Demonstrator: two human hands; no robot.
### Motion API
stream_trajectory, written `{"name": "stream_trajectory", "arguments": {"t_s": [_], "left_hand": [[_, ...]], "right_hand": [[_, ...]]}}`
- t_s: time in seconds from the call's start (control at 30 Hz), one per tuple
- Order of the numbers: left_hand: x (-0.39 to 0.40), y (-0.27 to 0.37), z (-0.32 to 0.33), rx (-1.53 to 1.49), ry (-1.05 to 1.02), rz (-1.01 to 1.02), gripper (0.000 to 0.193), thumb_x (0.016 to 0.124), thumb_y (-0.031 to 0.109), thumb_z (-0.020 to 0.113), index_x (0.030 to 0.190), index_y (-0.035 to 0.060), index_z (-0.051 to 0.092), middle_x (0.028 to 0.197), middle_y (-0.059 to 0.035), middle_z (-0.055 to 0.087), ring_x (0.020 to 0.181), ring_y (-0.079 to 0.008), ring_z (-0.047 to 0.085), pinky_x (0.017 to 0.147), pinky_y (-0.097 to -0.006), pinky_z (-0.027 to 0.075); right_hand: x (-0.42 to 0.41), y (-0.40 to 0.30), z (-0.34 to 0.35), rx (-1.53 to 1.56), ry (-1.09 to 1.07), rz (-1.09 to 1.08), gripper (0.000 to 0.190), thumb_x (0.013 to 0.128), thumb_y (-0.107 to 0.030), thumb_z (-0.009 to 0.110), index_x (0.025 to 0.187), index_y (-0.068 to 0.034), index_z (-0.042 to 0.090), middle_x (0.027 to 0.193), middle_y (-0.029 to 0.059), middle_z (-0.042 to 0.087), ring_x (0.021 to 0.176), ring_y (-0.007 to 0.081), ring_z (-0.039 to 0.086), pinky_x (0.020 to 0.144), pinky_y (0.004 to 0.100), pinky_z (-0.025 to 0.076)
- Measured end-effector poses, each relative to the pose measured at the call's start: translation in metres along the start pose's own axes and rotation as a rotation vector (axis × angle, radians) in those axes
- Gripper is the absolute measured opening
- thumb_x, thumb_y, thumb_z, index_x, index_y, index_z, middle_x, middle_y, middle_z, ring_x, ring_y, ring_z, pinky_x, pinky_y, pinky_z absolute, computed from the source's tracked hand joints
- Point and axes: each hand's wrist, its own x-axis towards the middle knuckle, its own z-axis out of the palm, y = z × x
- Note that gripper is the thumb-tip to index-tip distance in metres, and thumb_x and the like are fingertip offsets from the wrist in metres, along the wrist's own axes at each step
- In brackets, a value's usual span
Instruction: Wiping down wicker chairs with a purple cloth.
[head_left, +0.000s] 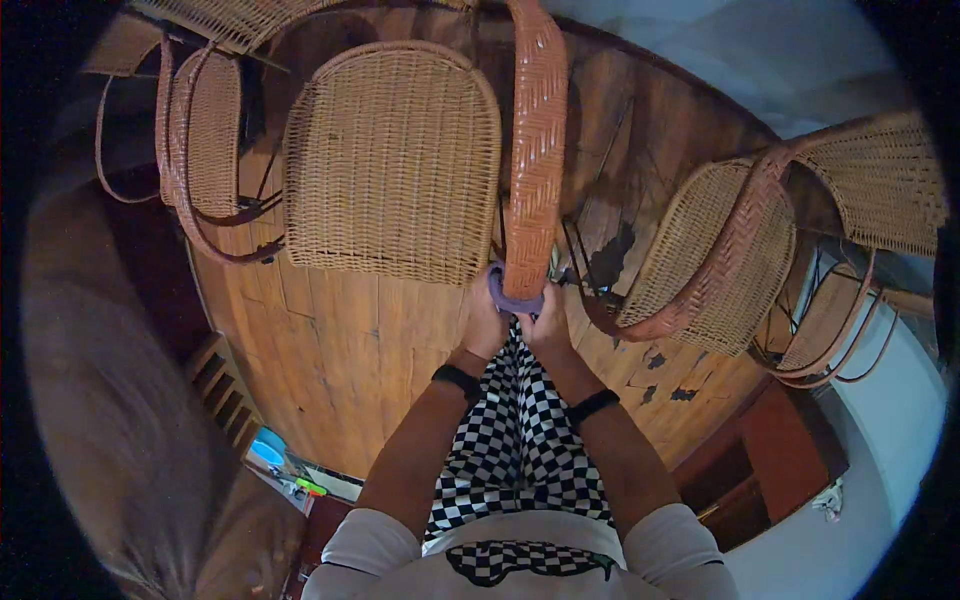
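Observation:
A purple cloth (516, 302) wraps around the lower front end of the brown woven armrest (536, 157) of a wicker chair. My left hand (486, 319) grips the cloth on the left of the armrest, and my right hand (549, 319) holds its other side. Both hands are close together, just below the armrest's end, their fingers partly hidden. Left of the armrest is the chair's tan woven seat (394, 161). Each wrist bears a black band.
Another wicker chair (712, 255) stands at the right, with a smaller one (821, 322) beyond. More wicker chairs (202, 135) are at the upper left. The wooden floor (337, 360) has dark worn patches. A reddish-brown cabinet (787, 457) stands lower right, a blue basin (268, 446) lower left.

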Motion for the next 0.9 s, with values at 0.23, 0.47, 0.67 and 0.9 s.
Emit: {"name": "stream_trajectory", "arguments": {"t_s": [0.23, 0.47, 0.67, 0.9], "left_hand": [[-0.009, 0.043, -0.010, 0.181, 0.009, 0.288, 0.059, 0.081, 0.013, 0.059, 0.132, -0.0033, 0.033, 0.121, -0.0219, 0.046, 0.112, -0.0393, 0.042, 0.098, -0.0452, 0.031], [0.011, 0.109, -0.019, 0.214, -0.022, 0.332, 0.054, 0.088, 0.020, 0.053, 0.132, -0.0036, 0.033, 0.124, -0.0228, 0.045, 0.114, -0.0360, 0.043, 0.100, -0.0430, 0.031], [0.049, 0.165, -0.013, 0.063, 0.027, 0.242, 0.055, 0.086, 0.019, 0.057, 0.131, -0.0035, 0.037, 0.123, -0.0234, 0.046, 0.114, -0.0361, 0.045, 0.099, -0.0401, 0.034], [0.109, 0.218, -0.004, 0.242, 0.138, 0.202, 0.055, 0.085, 0.019, 0.058, 0.132, -0.0011, 0.038, 0.117, -0.0269, 0.049, 0.112, -0.0389, 0.047, 0.098, -0.0419, 0.036]], "right_hand": [[0.025, -0.061, -0.028, 0.020, 0.055, 0.012, 0.072, 0.070, -0.005, 0.066, 0.133, 0.006, 0.032, 0.115, 0.0273, 0.048, 0.105, 0.0421, 0.047, 0.093, 0.0468, 0.036], [0.074, -0.118, -0.061, -0.012, 0.052, -0.006, 0.073, 0.079, -0.010, 0.062, 0.138, 0.004, 0.023, 0.113, 0.0291, 0.051, 0.100, 0.0437, 0.051, 0.089, 0.0456, 0.041], [0.136, -0.156, -0.084, -0.024, 0.102, 0.048, 0.067, 0.086, -0.020, 0.056, 0.139, 0.003, 0.022, 0.114, 0.0299, 0.053, 0.101, 0.0441, 0.054, 0.085, 0.0431, 0.045], [0.209, -0.175, -0.097, -0.093, 0.137, 0.134, 0.062, 0.089, -0.027, 0.051, 0.139, 0.000, 0.025, 0.121, 0.0288, 0.051, 0.107, 0.0436, 0.052, 0.091, 0.0442, 0.042]]}}
